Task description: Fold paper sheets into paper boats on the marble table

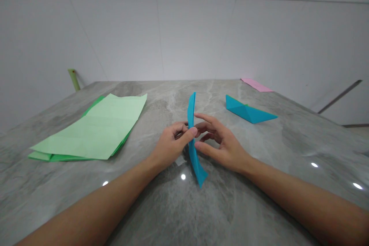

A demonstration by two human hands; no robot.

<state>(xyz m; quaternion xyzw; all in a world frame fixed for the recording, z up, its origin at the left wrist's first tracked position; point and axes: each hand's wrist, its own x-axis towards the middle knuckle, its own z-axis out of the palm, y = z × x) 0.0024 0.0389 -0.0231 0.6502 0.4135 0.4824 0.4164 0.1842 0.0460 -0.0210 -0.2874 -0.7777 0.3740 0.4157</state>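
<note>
A narrow folded strip of blue paper (194,157) stands upright on its edge in the middle, slightly bowed, its near end flaring out. My left hand (174,140) pinches it at mid-length, thumb over the top edge and fingers on the left side. Along its right side is my right hand (220,138), fingers apart and curved, with the thumb and fingertips at or against the paper. Whether those fingertips press on it is hard to tell. To the right lies a folded blue paper boat (250,113) with a bit of green showing at its top.
A stack of light and darker green paper sheets (92,130) lies at the left. At the far right edge is a pink paper (256,84). The grey marbled table (173,215) reaches to a white wall (190,38). A green strip (74,79) shows beyond the far left edge.
</note>
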